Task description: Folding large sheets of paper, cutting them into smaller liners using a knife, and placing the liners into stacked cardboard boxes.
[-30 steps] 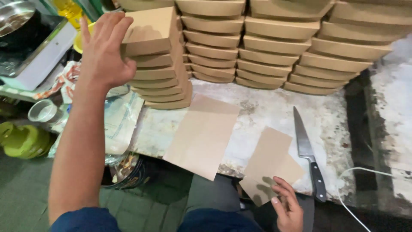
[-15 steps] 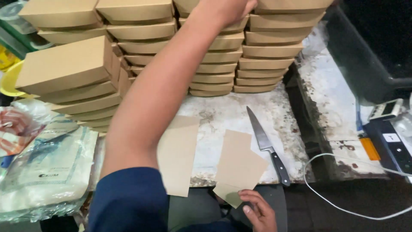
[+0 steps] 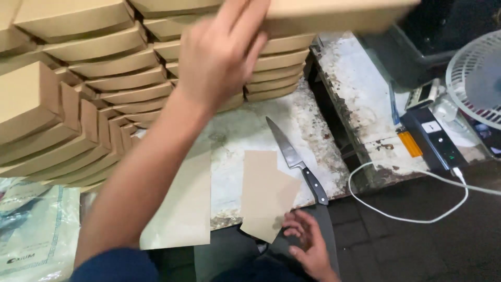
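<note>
My left hand (image 3: 222, 60) is raised in front of the stacks of brown cardboard boxes (image 3: 88, 89). Its fingers hold one end of a brown cardboard box (image 3: 339, 13), which is blurred at the top of the view. My right hand (image 3: 308, 243) hangs low below the counter edge, fingers apart and empty, just right of the lower corner of a flat brown cardboard sheet (image 3: 266, 193). A second, larger flat sheet (image 3: 182, 209) lies to the left, partly hidden by my left arm. A kitchen knife (image 3: 292, 154) with a black handle lies on the worn white counter (image 3: 240, 130) beside the sheets.
To the right, a second stained surface (image 3: 360, 89) carries a black device (image 3: 433, 138), an orange item (image 3: 409, 143) and a white fan (image 3: 477, 78). A white cable (image 3: 412, 216) loops over the dark floor. A plastic bag (image 3: 31, 230) lies at the lower left.
The view has swung right. My left hand moved from the left stack across to the right and now holds a box up high. My right hand stays low by the small sheet.
</note>
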